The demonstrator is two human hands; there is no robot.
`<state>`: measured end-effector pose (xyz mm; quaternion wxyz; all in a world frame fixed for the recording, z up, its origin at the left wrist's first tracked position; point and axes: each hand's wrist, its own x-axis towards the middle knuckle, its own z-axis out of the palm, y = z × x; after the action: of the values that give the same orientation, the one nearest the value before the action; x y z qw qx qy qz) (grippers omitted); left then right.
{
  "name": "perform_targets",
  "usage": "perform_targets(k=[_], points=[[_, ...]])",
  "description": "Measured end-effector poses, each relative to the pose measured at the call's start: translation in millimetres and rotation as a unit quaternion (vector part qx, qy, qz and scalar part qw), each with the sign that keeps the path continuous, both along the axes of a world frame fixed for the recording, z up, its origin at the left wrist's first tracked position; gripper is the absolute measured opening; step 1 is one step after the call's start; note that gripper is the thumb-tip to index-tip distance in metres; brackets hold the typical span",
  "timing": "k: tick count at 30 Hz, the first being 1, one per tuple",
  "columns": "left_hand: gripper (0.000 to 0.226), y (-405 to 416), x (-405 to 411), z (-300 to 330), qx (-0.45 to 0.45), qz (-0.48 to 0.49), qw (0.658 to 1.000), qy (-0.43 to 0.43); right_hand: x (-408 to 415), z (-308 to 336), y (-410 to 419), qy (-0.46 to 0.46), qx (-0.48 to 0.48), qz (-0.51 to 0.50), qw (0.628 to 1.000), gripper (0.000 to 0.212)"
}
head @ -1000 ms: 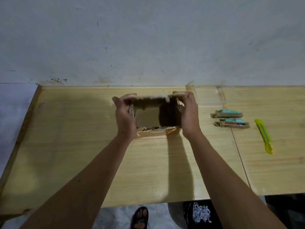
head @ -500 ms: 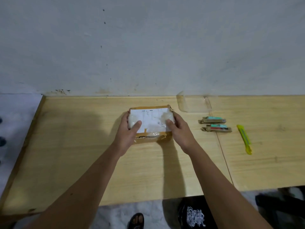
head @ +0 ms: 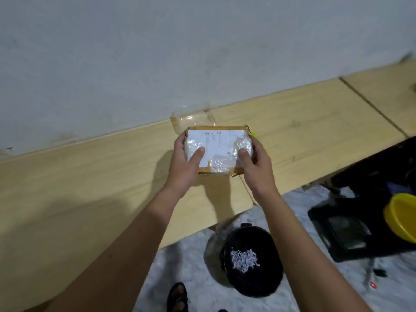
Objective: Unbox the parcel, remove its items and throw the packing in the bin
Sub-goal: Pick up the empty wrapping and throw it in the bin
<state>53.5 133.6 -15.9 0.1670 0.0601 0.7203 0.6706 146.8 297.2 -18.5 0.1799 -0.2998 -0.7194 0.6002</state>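
Note:
A small cardboard parcel box with a white shipping label and crinkled clear tape on top is lifted above the wooden table. My left hand grips its left side with the thumb on the label. My right hand grips its right side the same way. A black round bin with shredded white paper inside stands on the floor below the table's front edge, under my right forearm. A sliver of the yellow cutter shows behind the box.
A clear plastic cover lies on the table against the wall behind the box. On the floor at the right are a black crate and a yellow bowl. A sandalled foot is near the bin.
The box was flipped from open side up to label side up, then lifted off the table. The view has swung right and tilted, so the bin and floor items now show.

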Motion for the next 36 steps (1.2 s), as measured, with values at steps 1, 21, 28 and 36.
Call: perform_targets(k=[1,21,28,36], points=[[0.06,21,13,2,0.004,-0.021,1.0,0.001,21,4,16,0.002,-0.001,-0.026,1.0,0.049],[0.076,131,272,-141,-0.148,-0.263,0.948,-0.103,340,-131,69,-0.14,-0.124,-0.271,0.944,0.056],[0.087,117,268,-162,-0.207,-0.264,0.937,-0.097,336,-151,56,-0.164,-0.153,-0.243,0.944,0.065],[0.083,111,254,-157,-0.232,-0.277,0.93,-0.064,332,-156,52,-0.176,-0.151,-0.213,0.949,0.063]])
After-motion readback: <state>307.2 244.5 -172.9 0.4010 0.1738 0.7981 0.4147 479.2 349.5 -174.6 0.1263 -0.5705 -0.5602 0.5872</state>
